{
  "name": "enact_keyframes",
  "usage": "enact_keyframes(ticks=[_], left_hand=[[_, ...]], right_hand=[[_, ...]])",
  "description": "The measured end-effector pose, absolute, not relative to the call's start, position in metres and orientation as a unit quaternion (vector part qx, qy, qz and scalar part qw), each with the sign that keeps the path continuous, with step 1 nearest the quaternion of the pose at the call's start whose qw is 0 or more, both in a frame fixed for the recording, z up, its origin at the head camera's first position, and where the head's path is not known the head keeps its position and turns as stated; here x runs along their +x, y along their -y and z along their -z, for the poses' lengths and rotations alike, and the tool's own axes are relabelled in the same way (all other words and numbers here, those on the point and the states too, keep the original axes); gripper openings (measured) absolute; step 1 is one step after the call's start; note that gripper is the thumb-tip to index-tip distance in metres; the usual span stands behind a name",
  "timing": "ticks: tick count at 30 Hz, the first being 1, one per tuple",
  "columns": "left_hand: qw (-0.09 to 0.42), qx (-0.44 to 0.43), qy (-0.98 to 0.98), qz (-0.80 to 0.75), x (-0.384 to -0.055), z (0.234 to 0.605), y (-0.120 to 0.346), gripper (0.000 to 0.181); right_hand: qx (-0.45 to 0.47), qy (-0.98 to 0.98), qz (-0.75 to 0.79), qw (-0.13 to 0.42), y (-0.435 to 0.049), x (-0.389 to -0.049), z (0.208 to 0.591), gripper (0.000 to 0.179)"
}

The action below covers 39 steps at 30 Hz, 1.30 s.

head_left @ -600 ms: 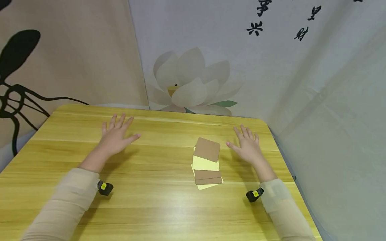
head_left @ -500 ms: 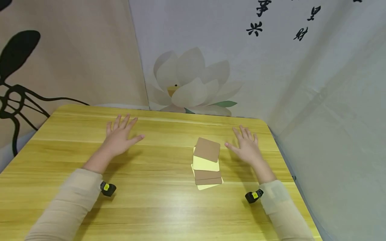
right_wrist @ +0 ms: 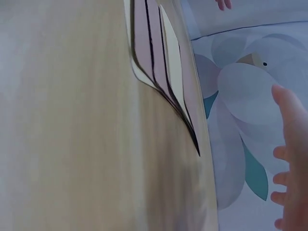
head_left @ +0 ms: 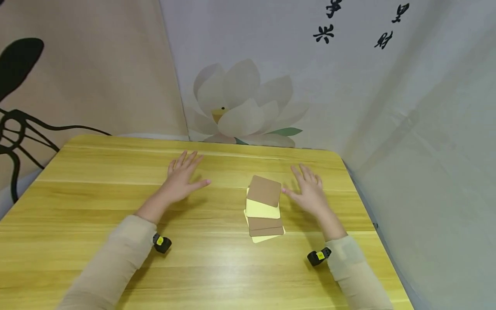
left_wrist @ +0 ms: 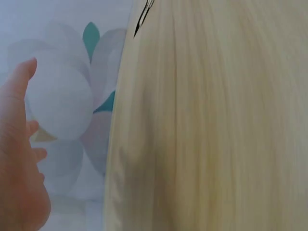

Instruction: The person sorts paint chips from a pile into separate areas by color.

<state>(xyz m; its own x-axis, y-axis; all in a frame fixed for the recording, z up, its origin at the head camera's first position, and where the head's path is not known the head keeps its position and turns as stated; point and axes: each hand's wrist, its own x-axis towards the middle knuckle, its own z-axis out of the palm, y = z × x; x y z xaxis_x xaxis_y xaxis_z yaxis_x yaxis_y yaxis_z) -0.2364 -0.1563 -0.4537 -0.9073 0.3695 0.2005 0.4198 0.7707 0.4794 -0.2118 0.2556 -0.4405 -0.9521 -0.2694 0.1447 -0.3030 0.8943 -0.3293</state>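
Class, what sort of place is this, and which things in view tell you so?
Probably a curtained-off corner for recording tabletop work: lotus-printed cloth hangs behind a wood-grained table, and black cameras are worn at both wrists.

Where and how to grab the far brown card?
Likely pinch the far brown card by its right edge, coming from the right: it lies on top, no other card shows past that edge, and the right grip is nearest.
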Motion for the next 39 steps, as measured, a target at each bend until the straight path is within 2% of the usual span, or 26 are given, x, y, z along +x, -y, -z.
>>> enact_keyframes(ticks=[6,19,30,39], left_hand=[[0.050,-0.237,0.925,0.292,-0.241,0.461,0.135,0.085],[0.007,-0.289,0.903,0.318,-0.252,0.480,0.091,0.086],[-0.028,-0.294,0.903,0.314,-0.257,0.489,0.066,0.083],[-0.045,-0.306,0.906,0.287,-0.261,0.489,0.050,0.083]], right_hand=[[0.146,0.969,-0.195,0.046,-0.248,-0.211,0.449,0.083],[0.154,0.953,-0.259,0.017,-0.240,-0.215,0.472,0.087],[0.153,0.953,-0.261,-0.016,-0.237,-0.218,0.485,0.094],[0.158,0.949,-0.269,-0.037,-0.237,-0.219,0.491,0.092]])
